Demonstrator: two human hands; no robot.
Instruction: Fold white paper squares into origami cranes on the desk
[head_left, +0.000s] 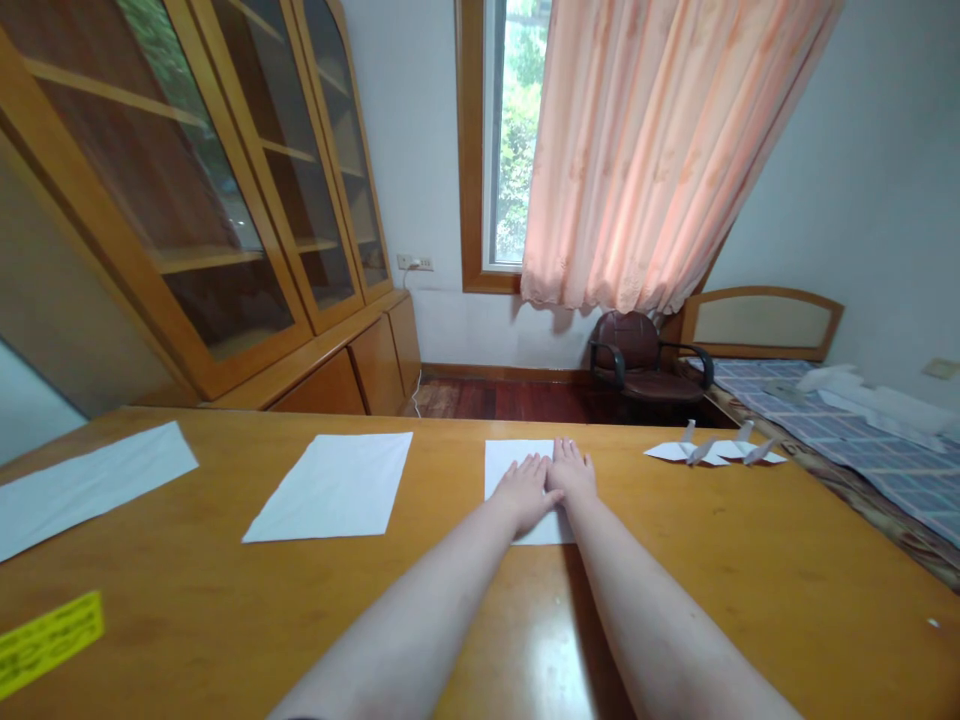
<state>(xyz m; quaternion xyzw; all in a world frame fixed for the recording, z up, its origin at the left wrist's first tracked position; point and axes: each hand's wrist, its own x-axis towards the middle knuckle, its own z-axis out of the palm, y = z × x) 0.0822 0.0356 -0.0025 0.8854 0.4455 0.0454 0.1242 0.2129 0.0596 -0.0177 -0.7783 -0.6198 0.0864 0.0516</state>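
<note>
Both of my hands lie on a white sheet of paper [501, 460] near the far edge of the table. My left hand [527, 492] rests flat on its middle, fingers stretched forward and thumb pointing right. Beside it, my right hand [571, 474] presses flat along the sheet's right side, its fingers pointing away from me. The hands touch or overlap slightly at the left thumb. Part of the paper is hidden beneath them, so I cannot tell whether it is folded.
Another white sheet [330, 488] lies to the left, with a longer white paper [97, 485] farther left. Folded paper figures [712, 452] stand at the table's [675, 560] far right. A yellow label [49, 643] is at near left. Beyond are a chair [634, 358] and bed [847, 410].
</note>
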